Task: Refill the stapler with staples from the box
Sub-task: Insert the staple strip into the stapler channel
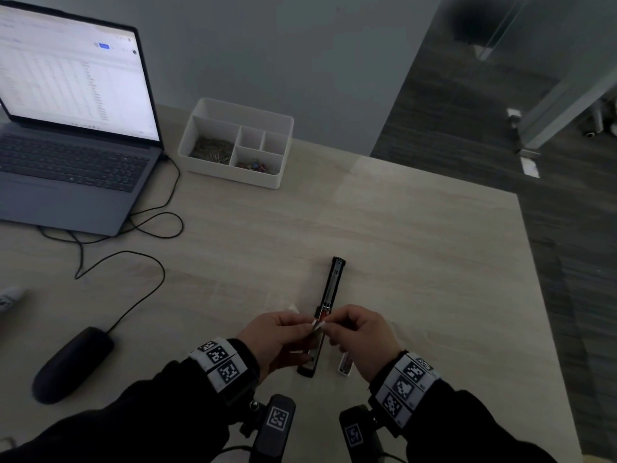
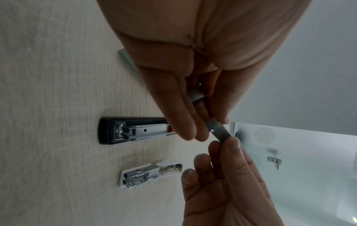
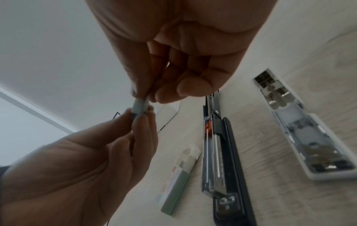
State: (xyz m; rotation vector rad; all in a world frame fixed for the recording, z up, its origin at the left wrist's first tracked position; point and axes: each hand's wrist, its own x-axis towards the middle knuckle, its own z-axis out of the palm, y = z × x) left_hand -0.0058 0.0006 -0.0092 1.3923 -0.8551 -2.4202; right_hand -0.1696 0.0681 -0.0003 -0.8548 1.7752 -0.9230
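A short silver staple strip [image 1: 319, 324] is held in the air, and both hands pinch it. My left hand [image 1: 309, 327] holds its left end and my right hand [image 1: 329, 325] holds its right end. In the left wrist view the staple strip [image 2: 219, 131] shows between thumb and fingers. Directly beneath lies the black stapler [image 1: 329, 295], swung open flat with its metal magazine [image 3: 209, 152] facing up. A white stapler top [image 3: 301, 130] lies to its right with the inside up. The green staple box [image 3: 179, 172] lies open to the left of the stapler.
A white desk organiser [image 1: 233, 145] with clips stands at the back. To the left are a laptop [image 1: 73, 128], its black cable [image 1: 147, 262] and a dark mouse [image 1: 71, 364]. The table's right edge [image 1: 534, 262] drops to a dark floor.
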